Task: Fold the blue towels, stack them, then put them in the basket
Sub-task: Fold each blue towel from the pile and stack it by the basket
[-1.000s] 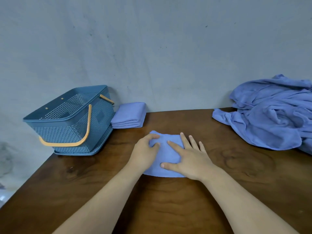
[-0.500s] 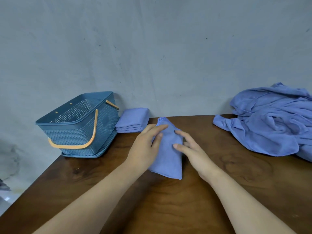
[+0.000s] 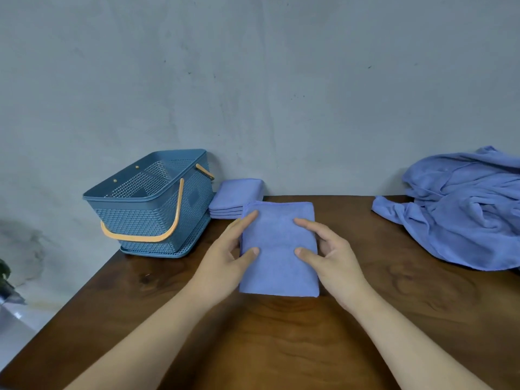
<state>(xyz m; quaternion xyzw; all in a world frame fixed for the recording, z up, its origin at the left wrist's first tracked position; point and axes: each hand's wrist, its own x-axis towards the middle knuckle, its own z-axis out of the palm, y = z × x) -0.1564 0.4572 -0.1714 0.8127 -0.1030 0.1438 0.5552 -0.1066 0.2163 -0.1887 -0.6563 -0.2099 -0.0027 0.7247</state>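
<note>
Head view: left hand [image 3: 228, 254] and right hand [image 3: 329, 254] grip the folded towel [image 3: 278, 249] by its side edges, fingers [image 3: 249, 218] curled onto it, mid-desk [image 3: 281, 347]. Its long axis points away from the person. The stack [image 3: 236, 197] lies just beyond-left, nearer the left hand, beside the basket [image 3: 152, 218].

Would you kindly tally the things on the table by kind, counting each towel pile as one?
Basket: 1
Single folded towel: 1
Stack of folded towels: 1
Heap of unfolded towels: 1
Total: 4

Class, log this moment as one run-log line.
left hand grips folded towel | right hand grips it | stack beside basket | unfolded pile right
</note>
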